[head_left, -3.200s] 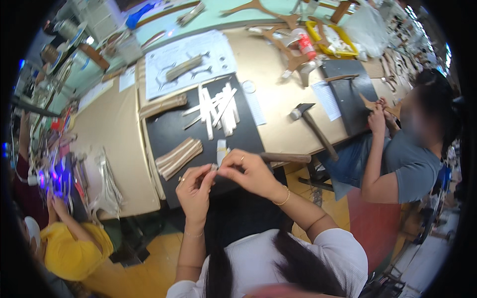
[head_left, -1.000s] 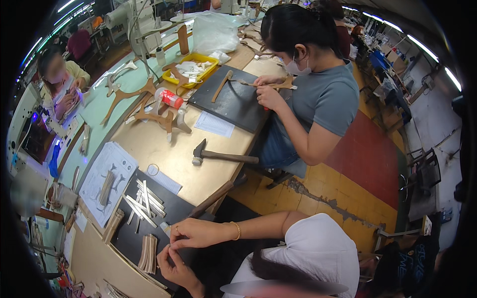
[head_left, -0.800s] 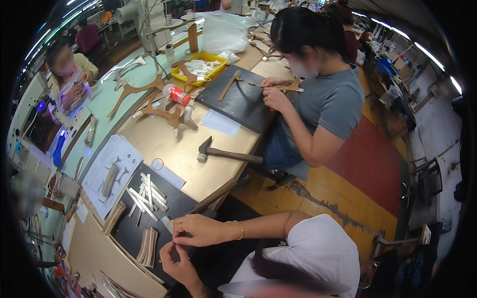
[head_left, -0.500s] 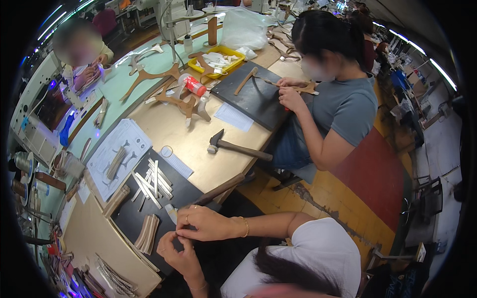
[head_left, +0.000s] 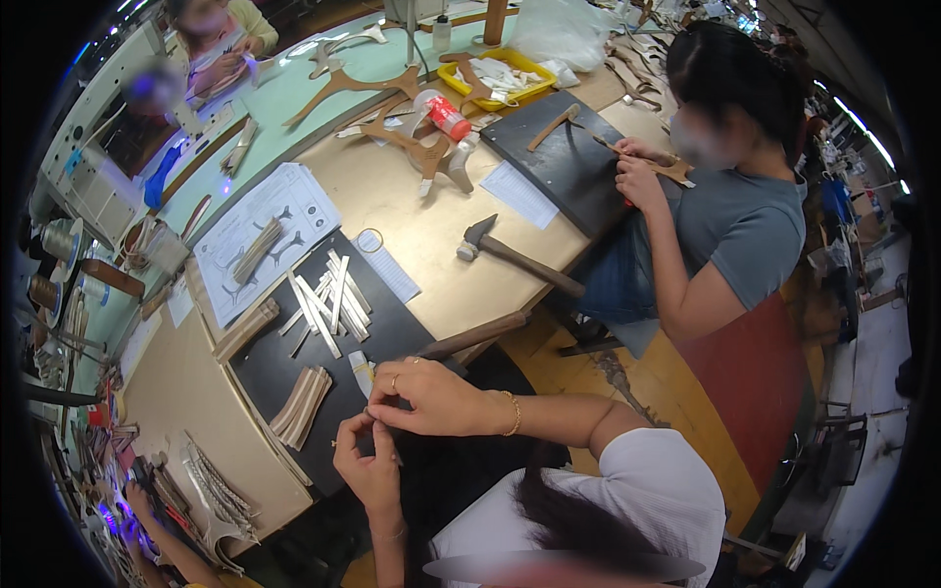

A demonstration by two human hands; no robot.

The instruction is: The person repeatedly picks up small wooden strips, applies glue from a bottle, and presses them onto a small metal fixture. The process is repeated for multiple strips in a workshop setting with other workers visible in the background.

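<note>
My right hand, with a bracelet and a ring, pinches a small pale strip at the near edge of a black mat. My left hand meets it from below, its fingertips pinched on the strip's lower end. The two hands touch each other. On the mat lie a loose pile of pale strips and a stack of tan strips. A wooden stick lies just beyond my right hand.
A hammer rests on the tan table. A printed sheet with more strips lies to the left. A co-worker in a grey shirt works at a second black mat. A yellow tray and a red can stand further off.
The view has swung round, so the table and the co-worker shifted in the picture. My two hands stayed together on the pale strip at the mat's near edge.
</note>
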